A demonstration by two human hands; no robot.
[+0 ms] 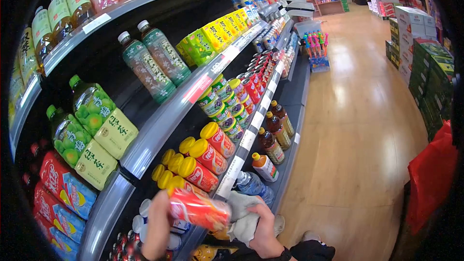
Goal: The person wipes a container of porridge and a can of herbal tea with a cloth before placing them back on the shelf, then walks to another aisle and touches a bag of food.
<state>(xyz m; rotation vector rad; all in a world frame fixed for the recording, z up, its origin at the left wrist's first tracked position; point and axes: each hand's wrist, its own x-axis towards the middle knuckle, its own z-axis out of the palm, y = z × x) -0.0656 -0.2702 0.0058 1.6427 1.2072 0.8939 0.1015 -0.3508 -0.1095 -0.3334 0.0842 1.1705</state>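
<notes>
A red can with a yellow lid [200,210] is tilted nearly sideways in front of the lower shelf. My left hand [158,224] grips its lid end, slightly blurred. In my right hand [263,229] is a grey-white cloth [242,217], bunched against the can's bottom end. Similar red cans with yellow lids [208,157] stand in rows on the shelf just behind. To their right are stacked small cans with green and yellow labels [220,113].
Shelf edges [164,111] with price strips run along the left. Large green tea bottles [108,135] stand there. Dark bottles [270,145] line the bottom shelf. The aisle floor [343,145] stretches ahead, with stacked boxes [430,67] and a red cover [430,174] at right.
</notes>
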